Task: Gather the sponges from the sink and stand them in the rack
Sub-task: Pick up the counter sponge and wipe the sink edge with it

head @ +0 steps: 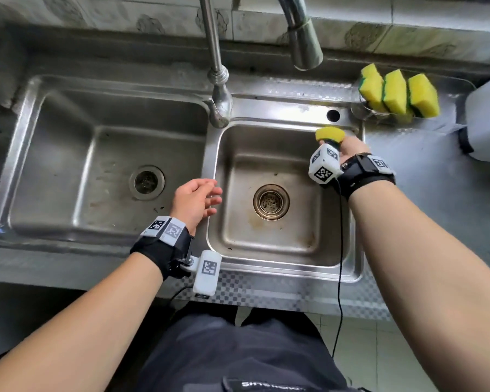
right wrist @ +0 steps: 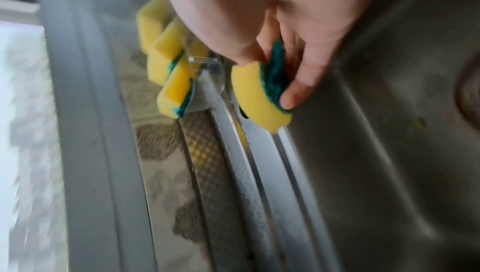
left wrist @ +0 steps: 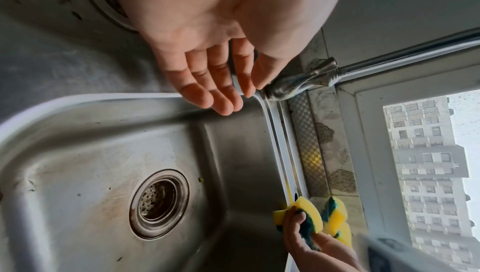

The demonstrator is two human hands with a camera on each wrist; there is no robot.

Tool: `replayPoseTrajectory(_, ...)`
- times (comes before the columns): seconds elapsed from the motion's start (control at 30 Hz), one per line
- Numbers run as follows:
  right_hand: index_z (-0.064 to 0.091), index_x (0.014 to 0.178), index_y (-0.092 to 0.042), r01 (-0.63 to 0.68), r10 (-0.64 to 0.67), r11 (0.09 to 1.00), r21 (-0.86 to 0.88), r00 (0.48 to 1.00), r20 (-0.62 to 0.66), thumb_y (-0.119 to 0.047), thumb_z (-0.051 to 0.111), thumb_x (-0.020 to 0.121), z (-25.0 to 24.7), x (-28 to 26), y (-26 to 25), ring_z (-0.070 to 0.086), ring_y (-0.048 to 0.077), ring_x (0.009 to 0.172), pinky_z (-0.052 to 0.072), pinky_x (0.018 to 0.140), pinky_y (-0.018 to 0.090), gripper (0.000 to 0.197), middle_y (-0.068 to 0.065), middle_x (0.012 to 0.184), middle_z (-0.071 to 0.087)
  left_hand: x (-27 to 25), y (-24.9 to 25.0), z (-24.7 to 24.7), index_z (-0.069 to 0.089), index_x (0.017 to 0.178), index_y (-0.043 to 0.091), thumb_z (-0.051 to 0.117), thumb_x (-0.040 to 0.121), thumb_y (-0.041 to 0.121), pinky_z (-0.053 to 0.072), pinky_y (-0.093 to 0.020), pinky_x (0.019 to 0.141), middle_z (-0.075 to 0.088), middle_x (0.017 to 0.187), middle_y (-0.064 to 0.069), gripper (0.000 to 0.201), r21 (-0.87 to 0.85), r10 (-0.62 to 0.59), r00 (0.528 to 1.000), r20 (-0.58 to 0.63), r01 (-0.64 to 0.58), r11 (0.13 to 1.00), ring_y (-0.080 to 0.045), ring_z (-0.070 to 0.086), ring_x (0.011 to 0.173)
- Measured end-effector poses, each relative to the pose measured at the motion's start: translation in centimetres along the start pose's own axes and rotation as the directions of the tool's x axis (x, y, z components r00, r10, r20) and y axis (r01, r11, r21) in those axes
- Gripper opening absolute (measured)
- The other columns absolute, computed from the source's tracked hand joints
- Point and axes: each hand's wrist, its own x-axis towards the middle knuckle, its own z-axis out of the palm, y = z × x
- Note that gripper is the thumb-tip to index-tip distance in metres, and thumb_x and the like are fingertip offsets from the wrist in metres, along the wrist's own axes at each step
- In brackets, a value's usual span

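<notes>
Now right hand [head: 348, 149] pinches yellow-green sponge [head: 329, 134] above small basin's [head: 269, 250] far right corner; left hand [head: 194, 200] relaxed, fingers loose; three sponges [head: 398, 90] upright in rack [head: 362, 110].

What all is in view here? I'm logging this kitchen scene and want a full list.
sponge in hand: one, yellow and green, above right basin's far corner
sponges in rack: three, yellow and green, upright
rack: one, clear, behind right basin
basins: two, steel, no sponges inside
taps: two, steel, at back
white container: one, far right
left hand: open, over the divider
right hand: pinches the sponge in hand
</notes>
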Motion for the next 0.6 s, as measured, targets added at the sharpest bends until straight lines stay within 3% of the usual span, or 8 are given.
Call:
replayPoseTrajectory(0.07,0.063,0.064,-0.008,0.050,-0.053,0.995,-0.084,0.998,-0.028,0.019,0.056,0.064,0.1,-1.3,-0.8,0.059,0.018,0.045,0.049,0.043,0.025,0.028,0.006,0.053,0.062,0.0,0.3,-0.1,0.064,0.094,0.014,0.055,0.090,0.019,0.046,-0.021,0.054,0.068,0.083,-0.004,0.011,0.003,0.013,1.000,0.026,-0.013,1.000,-0.015,0.062,0.068)
replayPoseTrajectory(0.13,0.059,0.067,-0.012,0.216,-0.252,0.868,-0.447,0.968,-0.022,0.010,0.059,0.070,-0.2,-2.0,-1.0,0.059,0.022,0.061,0.054,0.054,0.035,0.022,0.006,0.063,0.059,0.0,0.4,-0.2,0.064,0.094,0.015,0.055,0.091,0.018,0.046,-0.022,0.055,0.068,0.083,-0.004,0.010,0.001,0.018,0.999,0.048,-0.019,1.000,-0.014,0.062,0.068)
replayPoseTrajectory(0.2,0.063,0.068,-0.014,0.275,-0.379,0.317,-0.908,0.914,0.144,-0.015,0.060,0.082,-1.1,-3.0,-0.7,0.060,0.027,0.075,0.051,0.070,0.036,0.014,0.009,0.074,0.062,-0.1,0.2,-0.1,0.064,0.093,0.015,0.054,0.091,0.018,0.046,-0.022,0.055,0.068,0.083,-0.003,0.010,0.007,0.020,0.997,0.075,-0.021,1.000,-0.013,0.062,0.067)
replayPoseTrajectory(0.27,0.070,0.083,-0.006,0.296,-0.330,-0.163,-0.941,0.883,0.334,-0.029,0.059,0.085,-2.4,-3.8,-0.3,0.063,0.035,0.083,0.052,0.076,0.035,0.025,0.019,0.087,0.066,-0.2,-0.3,0.0,0.063,0.090,0.017,0.053,0.092,0.019,0.047,-0.020,0.053,0.067,0.084,-0.003,0.011,0.023,0.010,0.994,0.111,-0.012,1.000,-0.013,0.062,0.066)
replayPoseTrajectory(0.3,0.071,0.091,-0.005,0.295,-0.265,-0.299,-0.908,0.888,0.376,-0.031,0.059,0.086,-3.0,-4.1,0.0,0.063,0.038,0.089,0.052,0.079,0.036,0.029,0.022,0.094,0.066,-0.2,-0.5,0.1,0.063,0.090,0.017,0.053,0.092,0.019,0.046,-0.020,0.053,0.067,0.085,-0.003,0.011,0.031,0.006,0.992,0.125,-0.010,0.999,-0.013,0.062,0.067)
replayPoseTrajectory(0.4,0.069,0.108,-0.011,0.284,-0.110,-0.526,-0.801,0.912,0.396,-0.029,0.058,0.087,-4.4,-5.0,2.3,0.060,0.039,0.106,0.050,0.088,0.039,0.030,0.016,0.113,0.060,-0.1,-1.2,0.3,0.064,0.090,0.016,0.054,0.091,0.019,0.045,-0.023,0.056,0.067,0.086,-0.006,0.010,0.061,-0.009,0.987,0.160,0.000,0.998,-0.015,0.062,0.067)
replayPoseTrajectory(0.5,0.067,0.112,-0.016,0.282,0.028,-0.712,-0.643,0.927,0.375,-0.032,0.055,0.088,-5.4,-6.7,5.2,0.058,0.031,0.114,0.045,0.081,0.034,0.031,0.006,0.119,0.063,-0.3,-1.5,0.6,0.064,0.093,0.013,0.056,0.091,0.020,0.045,-0.025,0.056,0.068,0.085,-0.006,0.011,0.087,-0.015,0.978,0.207,-0.003,0.996,-0.016,0.062,0.067)
replayPoseTrajectory(0.6,0.067,0.116,-0.024,0.310,0.135,-0.747,-0.589,0.937,0.322,-0.033,0.054,0.087,-6.6,-8.5,7.1,0.061,0.028,0.115,0.046,0.086,0.032,0.032,0.004,0.124,0.065,-0.7,-1.1,0.9,0.064,0.089,0.015,0.056,0.091,0.020,0.046,-0.025,0.056,0.068,0.086,-0.006,0.010,0.111,-0.013,0.965,0.262,-0.017,0.994,-0.016,0.062,0.069)
